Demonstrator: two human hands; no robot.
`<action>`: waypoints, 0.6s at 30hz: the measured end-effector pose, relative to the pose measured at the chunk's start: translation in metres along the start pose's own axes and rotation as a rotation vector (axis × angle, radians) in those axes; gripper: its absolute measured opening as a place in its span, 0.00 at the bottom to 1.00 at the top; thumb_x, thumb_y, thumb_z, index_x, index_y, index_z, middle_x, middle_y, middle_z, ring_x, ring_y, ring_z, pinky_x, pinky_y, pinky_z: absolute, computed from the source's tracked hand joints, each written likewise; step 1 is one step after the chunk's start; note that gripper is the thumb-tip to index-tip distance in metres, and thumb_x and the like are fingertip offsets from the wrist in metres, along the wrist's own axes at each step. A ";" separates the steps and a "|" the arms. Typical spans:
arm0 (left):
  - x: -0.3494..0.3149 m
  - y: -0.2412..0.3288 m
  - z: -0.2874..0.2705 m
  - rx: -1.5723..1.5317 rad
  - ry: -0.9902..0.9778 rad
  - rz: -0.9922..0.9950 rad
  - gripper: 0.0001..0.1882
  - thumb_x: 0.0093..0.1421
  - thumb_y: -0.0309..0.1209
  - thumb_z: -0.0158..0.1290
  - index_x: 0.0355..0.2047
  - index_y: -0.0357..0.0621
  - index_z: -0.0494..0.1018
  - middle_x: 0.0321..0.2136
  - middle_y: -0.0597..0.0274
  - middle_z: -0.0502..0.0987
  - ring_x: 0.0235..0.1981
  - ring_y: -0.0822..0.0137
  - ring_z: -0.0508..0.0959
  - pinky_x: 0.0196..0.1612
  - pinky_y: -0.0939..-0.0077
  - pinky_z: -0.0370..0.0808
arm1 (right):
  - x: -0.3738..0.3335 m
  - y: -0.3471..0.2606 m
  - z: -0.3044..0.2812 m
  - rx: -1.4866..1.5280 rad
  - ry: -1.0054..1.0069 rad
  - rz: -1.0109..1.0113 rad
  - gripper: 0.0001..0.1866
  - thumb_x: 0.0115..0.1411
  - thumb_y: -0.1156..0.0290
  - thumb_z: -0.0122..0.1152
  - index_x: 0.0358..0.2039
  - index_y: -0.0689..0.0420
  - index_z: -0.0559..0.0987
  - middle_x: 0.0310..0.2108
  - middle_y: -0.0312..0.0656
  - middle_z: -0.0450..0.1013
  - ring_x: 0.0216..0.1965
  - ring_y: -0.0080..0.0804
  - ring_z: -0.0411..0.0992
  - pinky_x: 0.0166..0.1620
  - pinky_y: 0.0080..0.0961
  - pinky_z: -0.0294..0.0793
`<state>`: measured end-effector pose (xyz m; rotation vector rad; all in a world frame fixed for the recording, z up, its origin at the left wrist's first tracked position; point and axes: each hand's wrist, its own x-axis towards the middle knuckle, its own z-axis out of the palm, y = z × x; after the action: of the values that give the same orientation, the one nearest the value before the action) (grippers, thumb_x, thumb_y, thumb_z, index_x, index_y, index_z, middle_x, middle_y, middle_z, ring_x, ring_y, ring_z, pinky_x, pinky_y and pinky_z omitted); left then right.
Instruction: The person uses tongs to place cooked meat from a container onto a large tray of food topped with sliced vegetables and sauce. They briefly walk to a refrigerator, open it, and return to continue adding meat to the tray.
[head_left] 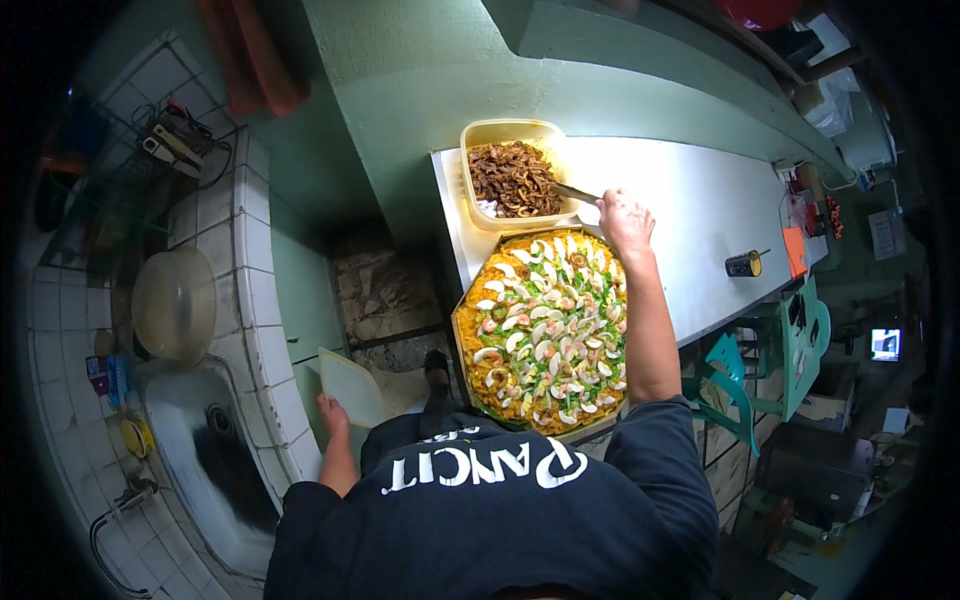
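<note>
My right hand (625, 220) reaches over the far edge of a large tray of orange noodles (545, 330) topped with egg slices, greens and shrimp. It grips a metal spoon (575, 192) whose tip is in a cream plastic tub (480, 133) of brown fried strips. The tub stands just beyond the tray on the white table (700, 200). My left hand (333, 412) hangs low at my side, away from the table, and holds a pale plastic lid (352, 385) by its edge.
A tiled counter with a sink (215, 450) and a round upturned bowl (175, 305) runs along the left. A small yellow-and-black object (743, 264) lies on the table's right part. A green plastic chair (735, 380) stands right of the table.
</note>
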<state>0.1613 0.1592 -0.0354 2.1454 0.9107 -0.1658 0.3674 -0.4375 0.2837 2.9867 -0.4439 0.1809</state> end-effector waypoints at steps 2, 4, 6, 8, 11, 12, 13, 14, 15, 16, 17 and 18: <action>-0.003 -0.001 -0.003 0.020 0.008 -0.003 0.18 0.65 0.30 0.44 0.53 0.38 0.64 0.48 0.43 0.73 0.49 0.46 0.73 0.52 0.59 0.67 | 0.000 0.003 -0.003 0.063 0.001 0.002 0.10 0.62 0.61 0.51 0.35 0.50 0.78 0.35 0.42 0.76 0.36 0.46 0.76 0.37 0.46 0.74; -0.007 0.001 -0.006 0.050 0.001 -0.035 0.17 0.65 0.30 0.44 0.53 0.38 0.64 0.48 0.42 0.73 0.49 0.45 0.73 0.52 0.59 0.67 | -0.003 -0.007 0.001 0.104 -0.067 -0.016 0.12 0.63 0.59 0.51 0.34 0.52 0.78 0.35 0.42 0.75 0.35 0.47 0.76 0.37 0.46 0.74; -0.010 0.003 -0.007 0.038 0.013 -0.024 0.17 0.64 0.30 0.44 0.53 0.38 0.64 0.47 0.42 0.73 0.49 0.45 0.73 0.52 0.59 0.67 | -0.007 -0.019 0.008 0.106 -0.018 -0.136 0.13 0.63 0.59 0.51 0.33 0.53 0.78 0.35 0.43 0.74 0.35 0.47 0.76 0.36 0.46 0.74; -0.011 0.003 -0.008 0.038 0.025 0.002 0.18 0.64 0.30 0.44 0.53 0.38 0.64 0.47 0.42 0.73 0.49 0.44 0.73 0.52 0.58 0.67 | -0.009 -0.030 0.015 0.079 0.017 -0.165 0.13 0.63 0.59 0.51 0.33 0.53 0.77 0.35 0.43 0.74 0.34 0.47 0.76 0.36 0.46 0.74; -0.013 0.001 -0.009 0.046 0.019 0.072 0.18 0.64 0.31 0.43 0.54 0.39 0.64 0.47 0.41 0.73 0.49 0.44 0.73 0.51 0.58 0.67 | -0.013 -0.032 0.014 0.074 0.035 -0.165 0.13 0.64 0.59 0.49 0.34 0.53 0.77 0.34 0.41 0.75 0.33 0.45 0.76 0.35 0.45 0.75; -0.013 0.000 -0.009 0.050 0.007 0.069 0.18 0.65 0.31 0.43 0.54 0.39 0.64 0.47 0.41 0.73 0.49 0.44 0.73 0.51 0.58 0.67 | -0.013 -0.029 0.010 0.098 0.035 -0.152 0.13 0.65 0.59 0.49 0.34 0.53 0.77 0.33 0.41 0.75 0.33 0.45 0.77 0.35 0.45 0.75; -0.014 -0.002 -0.009 0.058 -0.013 0.037 0.18 0.65 0.31 0.43 0.54 0.39 0.64 0.47 0.41 0.73 0.49 0.44 0.73 0.51 0.58 0.67 | -0.014 -0.025 0.005 0.122 0.035 -0.141 0.13 0.65 0.58 0.48 0.34 0.53 0.77 0.33 0.41 0.75 0.32 0.45 0.77 0.35 0.44 0.75; -0.015 -0.003 -0.009 0.046 0.008 0.080 0.18 0.65 0.31 0.43 0.54 0.39 0.64 0.47 0.41 0.73 0.49 0.43 0.73 0.51 0.58 0.67 | -0.018 -0.021 0.000 0.148 0.016 -0.093 0.14 0.65 0.57 0.47 0.34 0.52 0.77 0.33 0.40 0.76 0.30 0.44 0.77 0.33 0.43 0.76; -0.017 -0.005 -0.008 0.039 0.020 0.096 0.19 0.65 0.32 0.43 0.54 0.39 0.64 0.47 0.41 0.73 0.49 0.43 0.73 0.51 0.58 0.67 | -0.019 -0.017 -0.006 0.173 0.021 -0.073 0.14 0.65 0.56 0.47 0.34 0.51 0.77 0.32 0.40 0.77 0.28 0.44 0.77 0.31 0.41 0.76; -0.018 -0.007 -0.007 0.044 0.017 0.064 0.19 0.65 0.32 0.43 0.54 0.39 0.63 0.48 0.41 0.72 0.49 0.43 0.73 0.51 0.57 0.67 | -0.023 -0.015 -0.011 0.216 0.097 -0.081 0.13 0.65 0.58 0.49 0.33 0.51 0.76 0.31 0.39 0.77 0.27 0.44 0.77 0.29 0.41 0.75; -0.020 -0.007 -0.004 0.059 0.039 0.110 0.18 0.65 0.32 0.43 0.54 0.39 0.63 0.48 0.42 0.72 0.49 0.43 0.73 0.51 0.58 0.67 | -0.029 -0.013 -0.015 0.271 0.232 -0.125 0.11 0.64 0.60 0.50 0.31 0.51 0.76 0.29 0.39 0.77 0.25 0.43 0.77 0.28 0.40 0.75; -0.021 -0.008 -0.001 0.088 0.042 0.106 0.18 0.65 0.31 0.42 0.54 0.39 0.63 0.48 0.42 0.72 0.49 0.44 0.73 0.52 0.58 0.66 | -0.033 -0.010 -0.018 0.175 0.173 -0.129 0.10 0.64 0.60 0.50 0.32 0.49 0.76 0.27 0.39 0.77 0.22 0.40 0.76 0.24 0.37 0.74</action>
<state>0.1400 0.1521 -0.0313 2.2801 0.8250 -0.1093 0.3371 -0.4159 0.2956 3.1203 -0.2258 0.4842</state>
